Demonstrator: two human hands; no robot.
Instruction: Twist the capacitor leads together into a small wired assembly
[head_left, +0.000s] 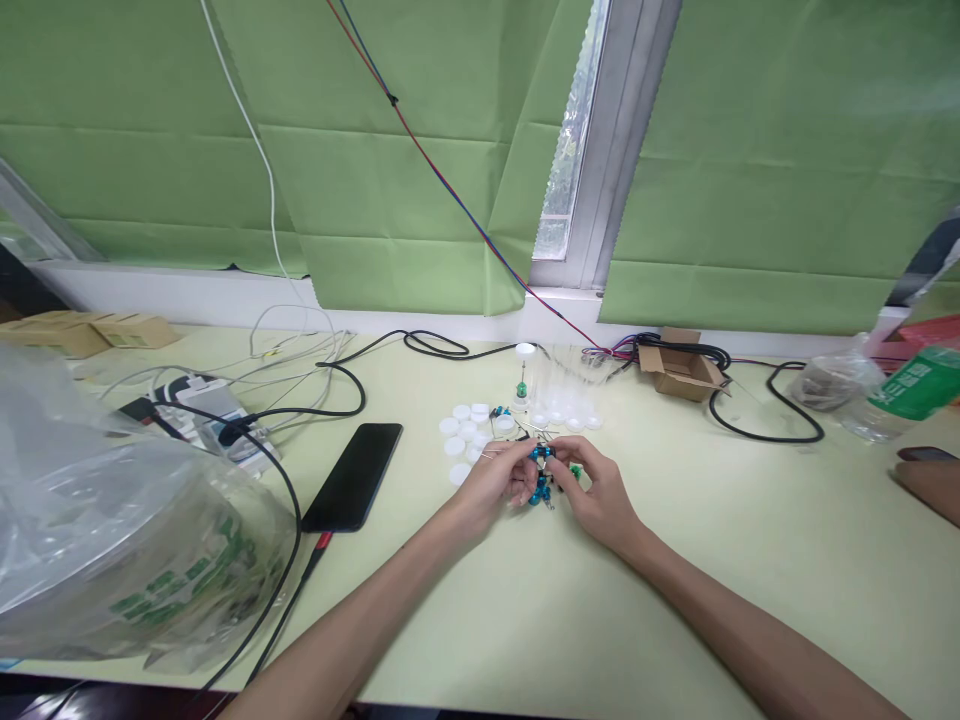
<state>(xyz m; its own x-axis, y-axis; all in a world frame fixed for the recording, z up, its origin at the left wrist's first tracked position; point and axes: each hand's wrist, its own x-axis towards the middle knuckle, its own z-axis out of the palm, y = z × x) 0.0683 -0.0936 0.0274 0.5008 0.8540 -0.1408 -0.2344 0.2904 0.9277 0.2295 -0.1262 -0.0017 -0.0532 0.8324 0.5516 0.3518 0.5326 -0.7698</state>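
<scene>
My left hand (491,483) and my right hand (602,497) meet over the table. Between their fingertips they pinch a small blue-and-black part (543,453); its exact kind is too small to make out. More blue pieces (540,491) show just below it, partly hidden by the fingers. A small green piece (575,470) is beside my right fingers. Thin metal pins lie just beyond the hands. Round white caps (451,427) are spread to the left, and a clear tube (523,372) with a white cap and a green piece inside stands behind.
Clear tubes (566,395) stand behind the hands. A black phone (354,477) lies left, near a big plastic bag (150,540) and cables. An open cardboard box (679,370) is at the back right. A bottle with a green label (915,390) and another person's hand (930,490) are far right.
</scene>
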